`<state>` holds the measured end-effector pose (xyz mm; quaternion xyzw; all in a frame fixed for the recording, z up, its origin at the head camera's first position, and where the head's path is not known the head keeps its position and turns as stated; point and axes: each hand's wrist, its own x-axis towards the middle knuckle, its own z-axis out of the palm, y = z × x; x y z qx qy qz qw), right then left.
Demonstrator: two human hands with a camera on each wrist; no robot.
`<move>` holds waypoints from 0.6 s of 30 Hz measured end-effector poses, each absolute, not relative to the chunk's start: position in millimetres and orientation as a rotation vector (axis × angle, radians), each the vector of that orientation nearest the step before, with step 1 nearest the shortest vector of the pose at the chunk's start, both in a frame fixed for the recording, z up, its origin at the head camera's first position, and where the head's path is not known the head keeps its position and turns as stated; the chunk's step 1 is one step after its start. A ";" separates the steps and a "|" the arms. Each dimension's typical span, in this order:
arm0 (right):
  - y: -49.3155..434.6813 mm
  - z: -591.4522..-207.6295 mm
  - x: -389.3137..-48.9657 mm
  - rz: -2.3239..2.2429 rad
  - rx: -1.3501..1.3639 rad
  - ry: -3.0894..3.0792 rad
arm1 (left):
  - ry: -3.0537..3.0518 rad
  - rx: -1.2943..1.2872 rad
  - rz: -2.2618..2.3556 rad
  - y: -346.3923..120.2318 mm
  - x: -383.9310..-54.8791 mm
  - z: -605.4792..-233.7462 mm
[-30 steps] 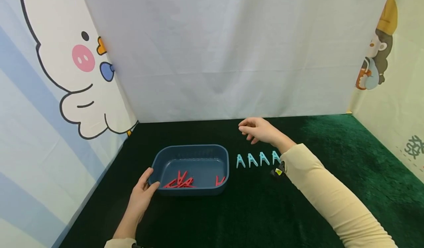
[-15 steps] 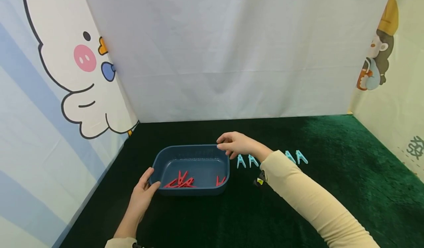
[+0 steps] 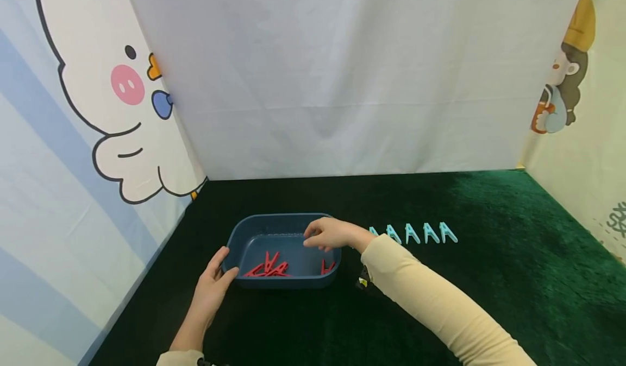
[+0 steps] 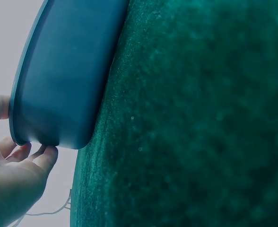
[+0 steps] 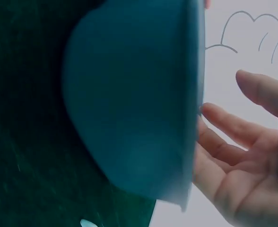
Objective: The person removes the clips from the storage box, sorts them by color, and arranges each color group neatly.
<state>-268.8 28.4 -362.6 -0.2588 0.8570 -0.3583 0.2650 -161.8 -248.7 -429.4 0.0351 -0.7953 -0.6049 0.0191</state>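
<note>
A dark blue plastic basin (image 3: 281, 283) stands on the green cloth. My left hand (image 3: 207, 290) grips its near left corner, thumb on the rim and fingers against the outer wall, as the left wrist view shows on the basin (image 4: 68, 71). Over the basin's right part hovers my right hand (image 3: 333, 233), fingers loosely bent and parted. In the right wrist view, nothing shows between thumb and fingers of the right hand (image 5: 252, 151). Inside the basin lie several red clothespins (image 3: 269, 266) in a pile, with another red clothespin (image 3: 327, 268) near the right wall.
Several light blue clothespins (image 3: 412, 234) stand in a row right of the basin, the leftmost partly hidden by my right sleeve (image 3: 420, 279). A white curtain (image 3: 342, 83) hangs behind the green cloth (image 3: 489, 279). Printed panels (image 3: 98, 246) border both sides.
My right hand has moved left and down, from above the light blue clothespins to over the basin's right part. The left hand keeps its place at the basin's corner.
</note>
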 end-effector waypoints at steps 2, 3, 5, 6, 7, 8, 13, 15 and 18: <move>22.8 -367.3 -267.3 -0.942 -0.714 2.311 | -2.468 0.109 -1.878 -248.8 -162.3 -429.6; 20.1 -370.0 -266.7 -0.929 -0.717 2.312 | -2.469 0.115 -1.878 -248.7 -162.5 -429.6; 14.5 -374.9 -265.6 -0.891 -0.730 2.326 | -2.469 0.119 -1.880 -248.8 -162.6 -429.9; 11.9 -377.4 -265.1 -0.872 -0.733 2.336 | -2.468 0.119 -1.882 -248.9 -162.6 -430.1; 9.4 -379.4 -264.5 -0.849 -0.735 2.346 | -2.468 0.120 -1.881 -248.9 -162.6 -430.2; 7.0 -381.3 -264.1 -0.826 -0.740 2.357 | -2.467 0.116 -1.880 -249.1 -162.4 -430.3; -2.2 -389.6 -262.5 -0.721 -0.717 2.415 | -2.464 0.118 -1.885 -248.6 -163.2 -429.8; -4.6 -391.7 -261.5 -0.712 -0.685 2.423 | -2.467 0.131 -1.884 -248.3 -164.0 -429.6; -6.8 -393.9 -260.0 -0.731 -0.652 2.388 | -2.468 0.145 -1.891 -248.5 -165.0 -429.1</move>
